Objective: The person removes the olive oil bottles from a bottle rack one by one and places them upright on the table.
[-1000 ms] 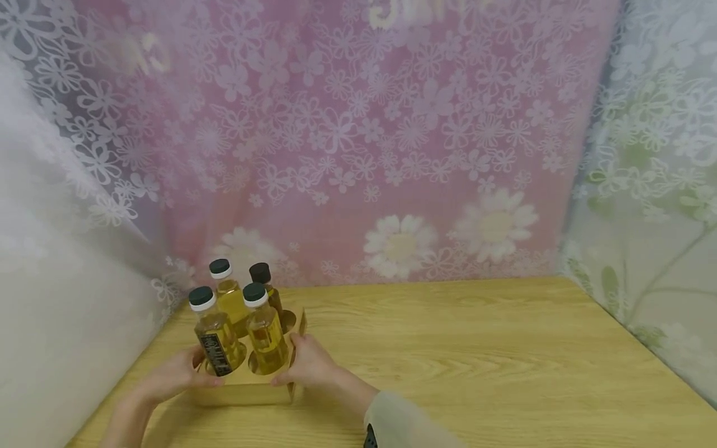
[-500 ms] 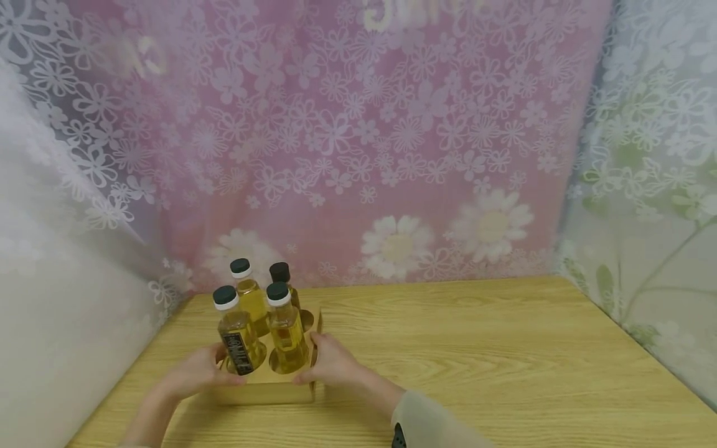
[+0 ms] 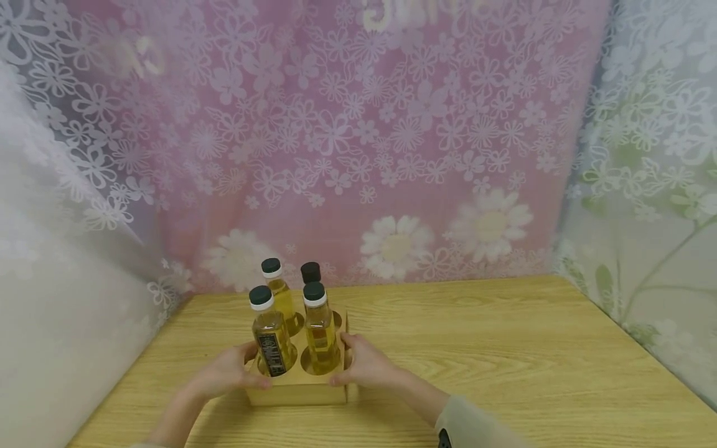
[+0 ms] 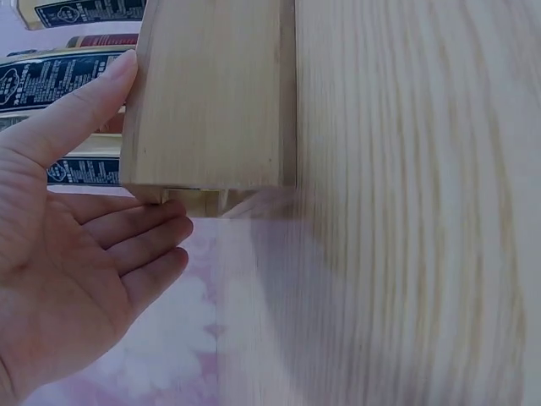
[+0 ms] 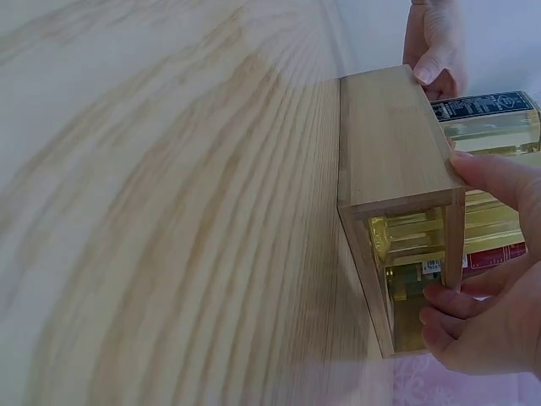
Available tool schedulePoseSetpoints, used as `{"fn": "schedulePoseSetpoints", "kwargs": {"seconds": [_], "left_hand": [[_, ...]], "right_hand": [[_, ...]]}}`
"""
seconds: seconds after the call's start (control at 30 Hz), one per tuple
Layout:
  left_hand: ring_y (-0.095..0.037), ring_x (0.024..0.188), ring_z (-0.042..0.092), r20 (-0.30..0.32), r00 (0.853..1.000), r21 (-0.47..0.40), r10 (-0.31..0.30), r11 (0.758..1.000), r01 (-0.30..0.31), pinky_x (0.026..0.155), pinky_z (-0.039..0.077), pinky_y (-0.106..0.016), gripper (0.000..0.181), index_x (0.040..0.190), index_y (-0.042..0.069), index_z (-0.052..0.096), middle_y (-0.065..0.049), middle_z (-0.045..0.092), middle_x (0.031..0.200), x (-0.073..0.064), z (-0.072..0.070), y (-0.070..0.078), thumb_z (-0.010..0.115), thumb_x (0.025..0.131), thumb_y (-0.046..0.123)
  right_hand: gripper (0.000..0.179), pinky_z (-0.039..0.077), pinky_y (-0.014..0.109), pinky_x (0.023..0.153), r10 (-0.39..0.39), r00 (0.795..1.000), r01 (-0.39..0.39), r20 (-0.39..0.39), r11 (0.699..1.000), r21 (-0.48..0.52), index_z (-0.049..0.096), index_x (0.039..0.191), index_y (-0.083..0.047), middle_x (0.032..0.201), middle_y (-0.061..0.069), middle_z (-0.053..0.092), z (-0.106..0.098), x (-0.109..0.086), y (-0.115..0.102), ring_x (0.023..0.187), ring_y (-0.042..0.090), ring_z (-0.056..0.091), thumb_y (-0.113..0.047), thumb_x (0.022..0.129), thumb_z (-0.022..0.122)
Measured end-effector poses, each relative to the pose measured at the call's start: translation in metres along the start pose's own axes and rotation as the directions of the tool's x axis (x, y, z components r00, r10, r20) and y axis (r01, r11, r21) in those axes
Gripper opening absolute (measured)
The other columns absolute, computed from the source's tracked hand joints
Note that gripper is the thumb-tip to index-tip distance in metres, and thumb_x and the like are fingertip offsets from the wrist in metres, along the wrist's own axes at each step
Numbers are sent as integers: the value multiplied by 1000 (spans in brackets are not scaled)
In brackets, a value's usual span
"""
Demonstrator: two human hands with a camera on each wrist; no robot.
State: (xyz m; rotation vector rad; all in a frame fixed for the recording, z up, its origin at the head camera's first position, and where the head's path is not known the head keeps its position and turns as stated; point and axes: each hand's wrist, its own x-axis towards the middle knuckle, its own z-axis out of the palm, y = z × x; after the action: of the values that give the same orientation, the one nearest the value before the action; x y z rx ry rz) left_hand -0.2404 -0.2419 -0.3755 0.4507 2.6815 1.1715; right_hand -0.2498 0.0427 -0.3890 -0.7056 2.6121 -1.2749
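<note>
A wooden bottle rack stands left of centre on the table, its top board cut with round holes. Upright in it are clear bottles of yellow oil: one front left with a black label, one front right and one back left, all with dark green and white caps. Behind the front right one, a black-capped bottle is mostly hidden. My left hand grips the rack's left end, thumb at the top front edge. At the other end my right hand pinches the top board, fingers curled into the open side.
The wood-grain table stretches away to the right of the rack. A pink floral curtain hangs along its back edge. Pale curtains line the left side and right side.
Both hands have moved the rack with its bottles steadily to the right along the table. The hold of each hand looks the same throughout.
</note>
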Motion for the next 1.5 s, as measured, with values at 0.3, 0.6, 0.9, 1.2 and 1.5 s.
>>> {"fn": "schedulePoseSetpoints", "kwargs": {"seconds": [0.3, 0.6, 0.9, 1.2, 1.5], "left_hand": [[-43, 119, 45, -8, 999, 57, 35, 998, -34, 96, 36, -56, 92, 134, -12, 39, -29, 49, 128, 12, 18, 17, 82, 67, 34], [-42, 117, 48, -4, 999, 87, 35, 996, -35, 94, 38, -55, 95, 134, -10, 40, -28, 51, 126, 21, 40, 37, 83, 65, 39], [-43, 116, 48, -21, 1000, 92, 15, 996, -13, 94, 39, -54, 99, 132, -16, 39, -31, 50, 126, 23, 61, 54, 84, 63, 40], [-44, 117, 47, -23, 999, 104, 36, 994, -33, 94, 38, -55, 99, 132, -15, 39, -31, 47, 129, 25, 71, 63, 83, 64, 41], [-46, 119, 43, -2, 999, 116, 39, 993, -38, 94, 37, -57, 99, 134, -15, 37, -31, 44, 131, 22, 71, 63, 82, 66, 42]], "right_hand": [[94, 38, 56, 94, -41, 999, 41, 11, 999, -15, 32, 139, 10, 122, 19, 50, -27, -18, 20, 114, 37, 46, -28, 68, 80], [93, 30, 64, 95, -44, 999, 43, 4, 998, 47, 32, 141, 4, 125, 18, 48, -45, -39, 34, 119, 39, 42, -28, 68, 79], [91, 23, 68, 96, -38, 999, 38, 2, 997, 69, 33, 141, 4, 133, 23, 44, -58, -54, 47, 123, 44, 38, -27, 69, 78], [92, 23, 68, 96, -15, 1000, 14, 11, 998, 65, 30, 141, 5, 134, 27, 40, -69, -63, 53, 123, 46, 36, -26, 69, 79], [76, 40, 55, 91, 1, 999, -4, 32, 995, 100, 34, 139, 6, 126, 23, 49, -86, -59, 57, 116, 41, 45, -35, 85, 67]]}}
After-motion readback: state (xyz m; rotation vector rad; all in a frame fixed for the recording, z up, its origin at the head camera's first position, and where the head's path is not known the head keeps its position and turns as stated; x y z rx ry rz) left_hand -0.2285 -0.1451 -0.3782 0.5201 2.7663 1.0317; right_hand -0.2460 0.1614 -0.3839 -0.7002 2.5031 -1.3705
